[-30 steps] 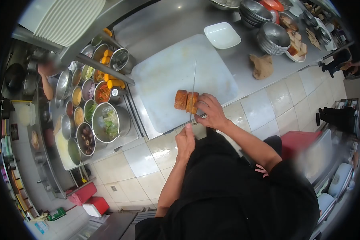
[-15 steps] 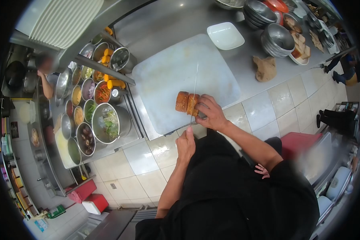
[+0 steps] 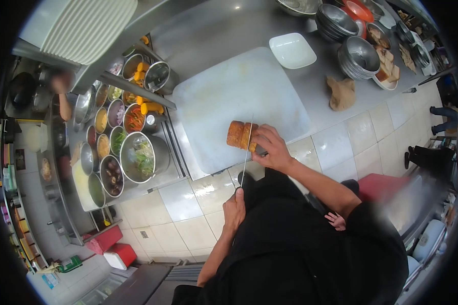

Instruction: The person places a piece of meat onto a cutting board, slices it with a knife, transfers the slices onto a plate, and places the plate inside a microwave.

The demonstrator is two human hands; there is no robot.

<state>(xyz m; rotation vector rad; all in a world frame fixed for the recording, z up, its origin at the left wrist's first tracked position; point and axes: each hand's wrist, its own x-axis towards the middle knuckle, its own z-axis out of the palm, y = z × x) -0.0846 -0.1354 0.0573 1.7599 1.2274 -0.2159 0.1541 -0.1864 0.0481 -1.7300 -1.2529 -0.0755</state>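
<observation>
Your left hand [image 3: 234, 209] grips the knife [image 3: 245, 166]; your right hand [image 3: 274, 148] pinches the loaf [image 3: 235, 134] on the board [image 3: 224, 96], nearer its front edge. If the blade slips sideways, it could nick your close fingertips; loose pinching could skew the slices.

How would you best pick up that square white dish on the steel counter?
I'd pinch the near-right rim of the square, glossy white dish, thumb inside, fingers outside, coming in low from the near right. It sits upright with raised walls to grip, and bare steel counter lies on that approach, while the large pale cutting board comes close on its left.
</observation>
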